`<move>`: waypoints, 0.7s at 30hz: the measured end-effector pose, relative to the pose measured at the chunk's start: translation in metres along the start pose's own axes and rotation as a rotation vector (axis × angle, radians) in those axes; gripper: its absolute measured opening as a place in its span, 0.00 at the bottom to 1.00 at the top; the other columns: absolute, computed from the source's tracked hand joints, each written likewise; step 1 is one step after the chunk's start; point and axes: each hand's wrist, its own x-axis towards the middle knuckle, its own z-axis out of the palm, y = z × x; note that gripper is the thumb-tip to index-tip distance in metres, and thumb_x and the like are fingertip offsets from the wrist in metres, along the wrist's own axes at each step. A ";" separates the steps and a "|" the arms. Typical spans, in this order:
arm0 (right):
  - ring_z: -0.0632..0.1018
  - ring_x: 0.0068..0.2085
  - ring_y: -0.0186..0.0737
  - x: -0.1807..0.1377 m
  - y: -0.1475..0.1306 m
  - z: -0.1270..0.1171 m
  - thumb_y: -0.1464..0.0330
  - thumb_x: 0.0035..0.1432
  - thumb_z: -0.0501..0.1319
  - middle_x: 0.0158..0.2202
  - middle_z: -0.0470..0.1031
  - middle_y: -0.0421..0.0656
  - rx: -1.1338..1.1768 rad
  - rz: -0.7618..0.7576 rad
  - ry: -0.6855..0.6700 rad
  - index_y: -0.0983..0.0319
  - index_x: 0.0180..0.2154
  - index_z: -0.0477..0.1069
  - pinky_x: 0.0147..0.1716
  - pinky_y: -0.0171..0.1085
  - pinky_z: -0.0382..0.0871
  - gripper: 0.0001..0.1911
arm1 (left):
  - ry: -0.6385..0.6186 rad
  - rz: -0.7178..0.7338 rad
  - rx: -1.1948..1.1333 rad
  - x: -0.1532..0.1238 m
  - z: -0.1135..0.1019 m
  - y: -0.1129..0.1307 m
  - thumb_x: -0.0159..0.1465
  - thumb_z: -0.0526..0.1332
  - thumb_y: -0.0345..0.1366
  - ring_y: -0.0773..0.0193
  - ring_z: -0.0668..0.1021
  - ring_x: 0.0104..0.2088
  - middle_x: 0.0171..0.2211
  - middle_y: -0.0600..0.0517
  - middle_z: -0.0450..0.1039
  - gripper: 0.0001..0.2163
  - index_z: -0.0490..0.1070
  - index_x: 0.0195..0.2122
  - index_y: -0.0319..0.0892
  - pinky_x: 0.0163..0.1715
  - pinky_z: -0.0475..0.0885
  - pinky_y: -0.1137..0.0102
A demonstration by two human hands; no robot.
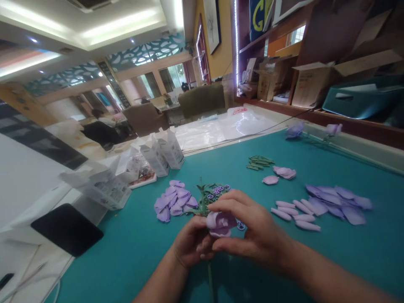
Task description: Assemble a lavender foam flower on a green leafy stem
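Note:
A pale purple artificial flower (221,223) with cupped petals is between my two hands above the green mat. My left hand (193,240) grips it low down, at the base of the bloom, and its green stem (210,277) hangs below. My right hand (252,223) curves around the bloom from the right, fingertips on the upper petals and thumb under them. Just behind my hands are green leaf pieces (206,193) and small purple wheel-shaped parts (218,190), partly covered. To their left, loose purple petals (174,200) form a pile.
On the right lie pink bud-shaped pieces (295,211) and larger purple petals (339,202). Farther back are short green stems (259,162) and two finished-looking flowers (294,130). White boxes (170,147) and a black tablet-like slab (67,229) border the green mat (126,256) on the left.

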 end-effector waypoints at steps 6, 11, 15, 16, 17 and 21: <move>0.73 0.45 0.44 -0.001 0.001 -0.001 0.54 0.58 0.63 0.43 0.73 0.47 0.030 0.023 -0.018 0.60 0.48 0.70 0.44 0.41 0.70 0.21 | -0.058 0.033 -0.006 -0.001 0.004 0.000 0.57 0.62 0.41 0.76 0.57 0.10 0.10 0.57 0.59 0.14 0.72 0.23 0.34 0.10 0.54 0.79; 0.73 0.39 0.42 0.001 0.004 -0.009 0.55 0.46 0.72 0.39 0.71 0.44 -0.036 0.160 -0.069 0.59 0.52 0.69 0.37 0.38 0.69 0.33 | -0.124 0.106 -0.001 -0.003 0.010 0.003 0.58 0.61 0.43 0.75 0.56 0.11 0.09 0.58 0.56 0.16 0.69 0.21 0.36 0.11 0.53 0.79; 0.70 0.29 0.35 0.007 -0.001 -0.016 0.68 0.49 0.70 0.28 0.67 0.35 0.059 0.394 -0.201 0.59 0.50 0.69 0.28 0.33 0.65 0.25 | -0.136 0.098 0.011 -0.005 0.010 0.008 0.59 0.61 0.43 0.75 0.53 0.11 0.09 0.60 0.56 0.14 0.69 0.24 0.36 0.10 0.52 0.80; 0.71 0.29 0.34 0.008 -0.003 -0.017 0.71 0.50 0.67 0.27 0.67 0.35 0.097 0.418 -0.212 0.59 0.49 0.69 0.29 0.32 0.65 0.23 | -0.144 0.100 0.008 -0.005 0.010 0.009 0.60 0.61 0.43 0.75 0.52 0.10 0.09 0.60 0.55 0.14 0.69 0.24 0.37 0.10 0.52 0.80; 0.71 0.30 0.34 0.009 -0.004 -0.017 0.74 0.51 0.65 0.28 0.67 0.35 0.130 0.421 -0.211 0.60 0.49 0.69 0.30 0.32 0.65 0.21 | -0.150 0.102 0.004 -0.005 0.010 0.010 0.60 0.61 0.43 0.75 0.52 0.10 0.09 0.60 0.55 0.14 0.68 0.23 0.37 0.10 0.52 0.80; 0.71 0.32 0.33 0.011 -0.006 -0.016 0.75 0.54 0.60 0.30 0.69 0.37 0.184 0.379 -0.182 0.61 0.46 0.69 0.32 0.33 0.66 0.17 | -0.150 0.092 -0.005 -0.005 0.011 0.010 0.59 0.62 0.43 0.76 0.51 0.11 0.10 0.60 0.55 0.15 0.67 0.22 0.37 0.09 0.52 0.80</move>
